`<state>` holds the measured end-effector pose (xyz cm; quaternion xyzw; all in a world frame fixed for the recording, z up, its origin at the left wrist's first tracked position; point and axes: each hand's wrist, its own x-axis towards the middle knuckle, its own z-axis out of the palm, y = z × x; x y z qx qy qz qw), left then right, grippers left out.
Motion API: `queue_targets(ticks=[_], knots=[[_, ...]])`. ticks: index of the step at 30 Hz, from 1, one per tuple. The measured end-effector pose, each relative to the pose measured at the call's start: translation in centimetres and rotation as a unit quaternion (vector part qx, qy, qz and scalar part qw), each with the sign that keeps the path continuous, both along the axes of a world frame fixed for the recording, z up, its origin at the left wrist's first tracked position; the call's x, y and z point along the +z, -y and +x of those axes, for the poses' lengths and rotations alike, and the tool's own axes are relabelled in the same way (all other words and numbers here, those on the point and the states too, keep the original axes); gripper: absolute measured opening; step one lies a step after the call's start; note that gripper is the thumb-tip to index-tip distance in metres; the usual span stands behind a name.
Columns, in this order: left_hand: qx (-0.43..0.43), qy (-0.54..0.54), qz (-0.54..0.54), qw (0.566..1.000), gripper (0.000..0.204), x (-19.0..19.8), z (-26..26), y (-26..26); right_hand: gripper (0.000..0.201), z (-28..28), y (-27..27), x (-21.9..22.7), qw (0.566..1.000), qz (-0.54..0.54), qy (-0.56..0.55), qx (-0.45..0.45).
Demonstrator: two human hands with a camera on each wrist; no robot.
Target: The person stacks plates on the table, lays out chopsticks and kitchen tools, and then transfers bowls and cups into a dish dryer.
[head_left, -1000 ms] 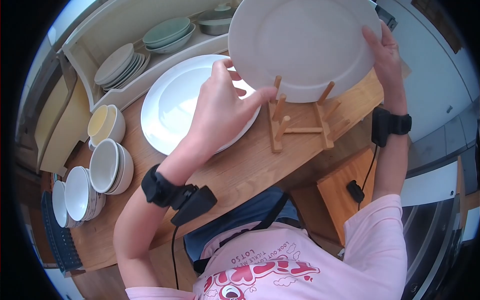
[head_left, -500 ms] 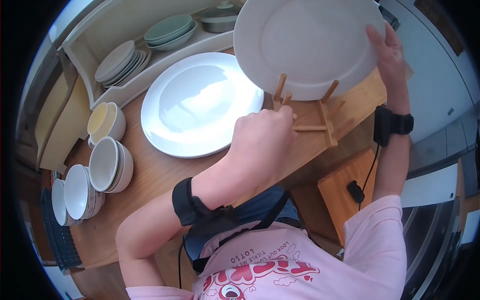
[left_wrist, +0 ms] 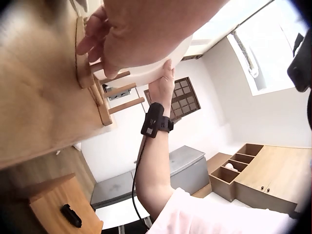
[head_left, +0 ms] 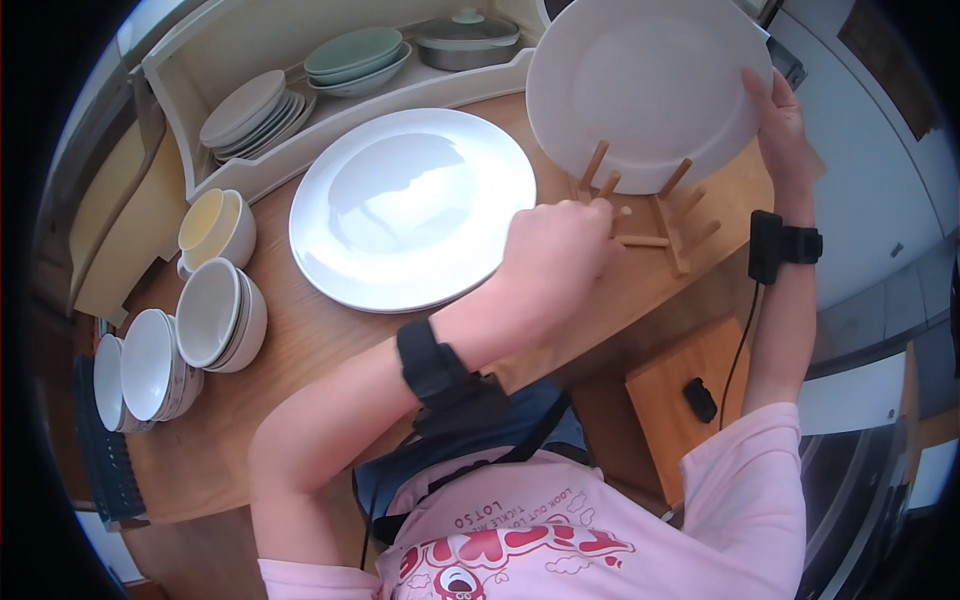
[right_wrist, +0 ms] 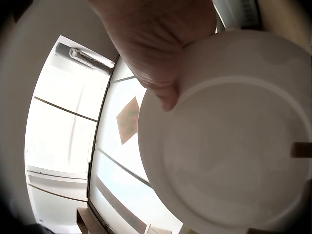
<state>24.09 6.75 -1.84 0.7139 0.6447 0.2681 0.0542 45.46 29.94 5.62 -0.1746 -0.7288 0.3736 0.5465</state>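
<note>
My right hand grips a large white plate by its right rim, thumb on the face turned to me. The plate stands steeply, its lower edge at the pegs of a wooden plate rack. My left hand holds the near left part of this rack and covers much of it. In the left wrist view, the fingers curl at the rack's wooden bar. Another large white plate lies flat on the wooden table, left of the rack, with a second rim just showing under it.
Stacked bowls line the table's left side, beside a yellow cup. Behind, a cream shelf bears small plates, green dishes and a lidded glass pan. A wooden stool stands below the table edge.
My left hand has moved from beside the held plate down onto the rack. Rack and held plate have shifted a little to the right, and the plate has turned, looking narrower.
</note>
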Motion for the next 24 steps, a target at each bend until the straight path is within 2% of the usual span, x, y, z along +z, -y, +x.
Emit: queue_targets(ticks=[2, 4, 6, 7, 9, 10, 12, 13, 14, 15, 16, 19, 22, 24], knots=[[-0.005, 0.019, -0.006, 1.000, 0.026, 0.5, -1.4, 0.9, 0.033, 0.2, 0.3, -0.1, 1.000, -0.010, 0.001, 0.003], [0.036, -0.011, 0.035, 0.999, 0.029, 1.4, -3.9, 2.6, 0.032, 0.4, 0.0, -0.1, 1.000, -0.005, 0.004, -0.003], [0.099, -0.040, 0.131, 0.986, 0.031, 2.1, -7.1, 4.1, 0.032, 0.4, -0.4, -0.5, 1.000, -0.010, 0.004, -0.004], [0.126, -0.053, 0.122, 0.983, 0.029, 2.8, -9.2, 4.6, 0.033, 0.7, -0.8, -0.6, 1.000, 0.006, 0.016, -0.017], [0.175, -0.117, 0.108, 0.972, 0.038, 3.9, -13.2, 5.9, 0.034, 0.5, -0.5, -1.0, 0.999, 0.015, 0.024, -0.026], [0.195, -0.187, 0.110, 0.956, 0.039, 3.9, -15.1, 6.6, 0.035, 0.0, 0.0, -0.7, 0.996, 0.022, 0.014, -0.083], [0.278, -0.226, -0.049, 0.932, 0.038, 4.8, -16.5, 7.7, 0.038, -1.2, 1.5, 0.2, 0.980, 0.049, -0.026, -0.190], [0.313, -0.224, -0.130, 0.914, 0.038, 5.0, -16.8, 7.8, 0.038, -1.5, 2.1, 0.7, 0.980, 0.050, -0.026, -0.189], [0.315, -0.224, -0.128, 0.913, 0.038, 5.0, -16.8, 7.9, 0.037, -1.7, 2.7, 1.1, 0.960, 0.083, -0.042, -0.265], [0.331, -0.218, -0.174, 0.901, 0.038, 4.8, -16.7, 7.9, 0.037, -1.9, 3.3, 1.5, 0.932, 0.115, -0.058, -0.338], [0.347, -0.212, -0.221, 0.887, 0.038, 4.5, -16.6, 7.9, 0.037, -2.2, 4.0, 1.8, 0.933, 0.116, -0.059, -0.337], [0.339, -0.173, -0.223, 0.897, 0.040, 3.8, -17.6, 7.5, 0.034, -3.2, 6.6, 2.5, 0.911, 0.182, -0.064, -0.364], [0.325, -0.140, -0.192, 0.915, 0.044, 2.8, -19.1, 7.5, 0.028, -4.3, 8.6, 2.7, 0.923, 0.202, -0.068, -0.321], [0.338, -0.116, -0.177, 0.917, 0.043, 2.7, -19.6, 7.6, 0.023, -4.6, 9.1, 2.6, 0.916, 0.275, -0.065, -0.286]])
